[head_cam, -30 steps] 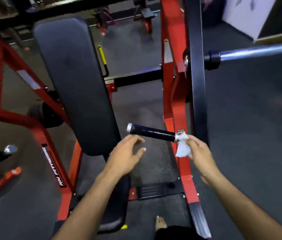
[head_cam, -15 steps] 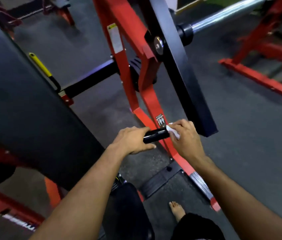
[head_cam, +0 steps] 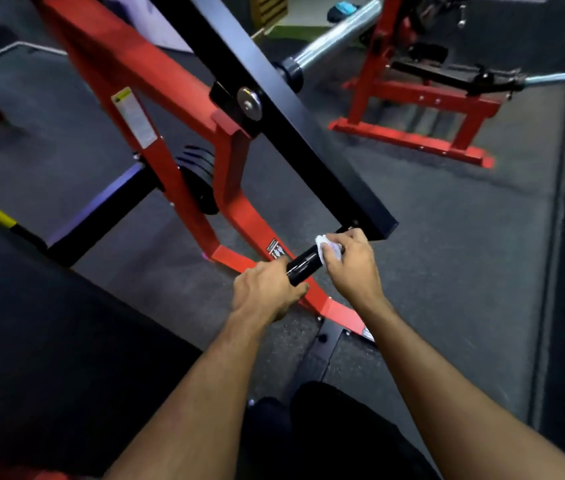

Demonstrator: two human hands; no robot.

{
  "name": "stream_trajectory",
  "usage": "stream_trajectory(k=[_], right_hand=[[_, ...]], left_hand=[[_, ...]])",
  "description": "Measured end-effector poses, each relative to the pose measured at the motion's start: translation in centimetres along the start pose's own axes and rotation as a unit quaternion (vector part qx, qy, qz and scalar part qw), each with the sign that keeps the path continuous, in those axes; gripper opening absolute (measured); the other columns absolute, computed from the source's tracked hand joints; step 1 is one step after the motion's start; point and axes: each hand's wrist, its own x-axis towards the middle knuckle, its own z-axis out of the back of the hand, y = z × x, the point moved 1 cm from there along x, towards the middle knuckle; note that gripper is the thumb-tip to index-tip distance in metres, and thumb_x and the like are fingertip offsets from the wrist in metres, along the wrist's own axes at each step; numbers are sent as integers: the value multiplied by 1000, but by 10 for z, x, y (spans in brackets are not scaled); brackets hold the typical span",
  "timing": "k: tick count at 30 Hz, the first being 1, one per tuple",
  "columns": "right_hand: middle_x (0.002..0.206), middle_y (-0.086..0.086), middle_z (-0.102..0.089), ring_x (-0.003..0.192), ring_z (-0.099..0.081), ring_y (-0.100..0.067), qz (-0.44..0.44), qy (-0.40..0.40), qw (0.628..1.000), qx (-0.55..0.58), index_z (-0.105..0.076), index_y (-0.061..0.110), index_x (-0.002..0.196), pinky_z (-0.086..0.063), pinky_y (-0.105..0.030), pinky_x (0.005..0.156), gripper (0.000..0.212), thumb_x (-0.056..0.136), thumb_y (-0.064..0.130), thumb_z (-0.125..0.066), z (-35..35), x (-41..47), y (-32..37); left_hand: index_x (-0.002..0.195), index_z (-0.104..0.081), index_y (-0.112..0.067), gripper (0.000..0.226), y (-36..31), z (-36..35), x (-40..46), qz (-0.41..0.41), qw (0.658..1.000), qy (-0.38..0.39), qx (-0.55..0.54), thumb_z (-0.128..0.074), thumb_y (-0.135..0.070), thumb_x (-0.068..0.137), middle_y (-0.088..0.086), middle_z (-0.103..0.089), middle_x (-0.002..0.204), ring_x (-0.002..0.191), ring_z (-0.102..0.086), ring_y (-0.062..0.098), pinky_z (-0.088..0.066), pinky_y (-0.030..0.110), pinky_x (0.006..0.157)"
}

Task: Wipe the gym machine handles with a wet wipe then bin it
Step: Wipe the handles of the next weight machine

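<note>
Left hand (head_cam: 267,292) wraps the free end of the black handle (head_cam: 303,266), steadying it, while the right hand (head_cam: 352,263) pinches the white wet wipe (head_cam: 324,245) around the handle's inner end, just below the black lever arm (head_cam: 308,140). Best move, I'd say: squeeze snugly, twist, and draw the wipe along the whole grip.
</note>
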Motion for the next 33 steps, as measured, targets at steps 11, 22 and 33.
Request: stream_trajectory(k=[11,22,33], right_hand=[[94,-3,-59,83,-59,-19,10,-73,997,-33,-74,16,98,-48,-34,77,16,97,24,-60,-10,10,-11],[89,-4,-62,82,-60,-22,51,-99,994,-21,-72,12,96,-49,-39,74,18,98,23,-58,-17,12,-20],[90,-3,-62,82,-60,-23,90,-76,992,-42,-70,11,97,-48,-38,73,17,100,21,-56,-14,5,-17]], left_hand=[[118,-61,-33,45,5,-6,5,-8,1000,-7,-5,-61,-62,83,2,-72,109,107,-67,32,-48,36,84],[116,-60,-33,40,0,1,2,-15,1000,-3,14,-68,-51,82,3,-72,109,106,-67,32,-46,35,79],[118,-60,-34,40,0,2,1,-15,1000,2,7,-69,-50,82,1,-72,108,103,-67,30,-43,34,75]])
